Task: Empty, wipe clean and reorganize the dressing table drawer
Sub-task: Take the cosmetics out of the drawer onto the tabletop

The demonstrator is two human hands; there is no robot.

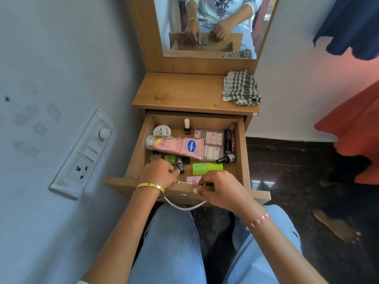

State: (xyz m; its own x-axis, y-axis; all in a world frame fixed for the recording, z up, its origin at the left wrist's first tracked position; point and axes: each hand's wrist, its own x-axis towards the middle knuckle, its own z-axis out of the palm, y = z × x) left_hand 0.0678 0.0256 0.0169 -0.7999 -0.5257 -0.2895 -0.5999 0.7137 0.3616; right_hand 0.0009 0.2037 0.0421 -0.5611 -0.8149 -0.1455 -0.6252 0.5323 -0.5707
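The wooden drawer (240,152) of the dressing table is pulled out and holds several cosmetics. Among them are a pink Vaseline tube (180,147), a green tube (207,168), a pack of false nails (213,142), a white jar (162,131), an upright nail polish bottle (186,126) and a black lipstick (227,141). My left hand (159,173) reaches into the front left of the drawer, its fingertips pinched at a small dark bottle (180,163). My right hand (221,189) curls over the drawer's front edge, partly hiding a pink item (192,178).
A folded checked cloth (241,88) lies on the right of the table top (180,93), below the mirror (209,27). A switchboard (84,154) is on the left wall. Another person's foot (336,228) stands on the dark floor at right. My knees are under the drawer.
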